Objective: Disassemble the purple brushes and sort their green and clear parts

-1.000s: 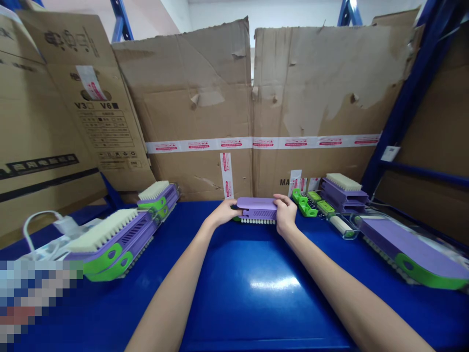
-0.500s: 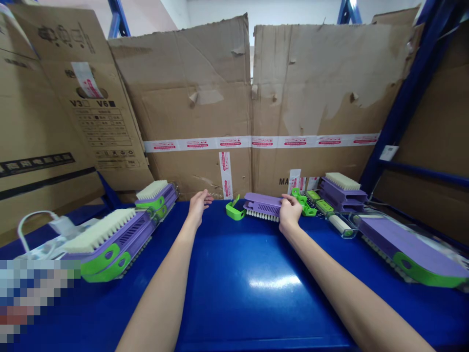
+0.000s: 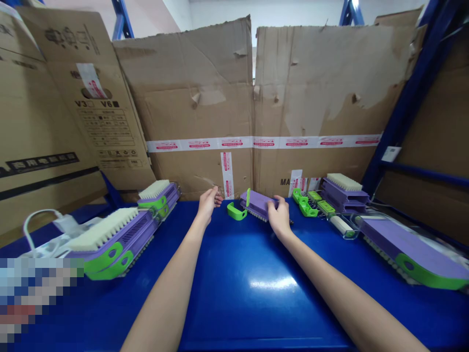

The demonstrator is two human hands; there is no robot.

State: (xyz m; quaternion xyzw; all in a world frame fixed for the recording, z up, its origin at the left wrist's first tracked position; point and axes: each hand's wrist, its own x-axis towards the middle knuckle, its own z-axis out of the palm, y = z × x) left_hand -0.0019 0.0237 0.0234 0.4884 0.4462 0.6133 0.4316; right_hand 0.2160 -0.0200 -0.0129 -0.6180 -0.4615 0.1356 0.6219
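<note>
Fingers of the right hand (image 3: 280, 215) grasp a purple brush (image 3: 257, 199) at twelve o'clock on the blue desk (image 3: 227, 274). The left hand (image 3: 208, 203), at nine o'clock from it, has half-curled fingers; I cannot tell whether they hold anything. A green clip (image 3: 236, 213) sits at eight. I judge the step as positioning the brush; the next move calls for a steady right grip.

The person's left hand (image 3: 207, 203) and right hand (image 3: 280, 217) are both bare, with slim fingers (image 3: 281, 200) and narrow wrists (image 3: 286, 235). The left forearm (image 3: 170, 283) and right forearm (image 3: 330, 286) are bare too, smooth in outline, broadening steadily away from the wrists. Finer detail is too small to tell.
</note>
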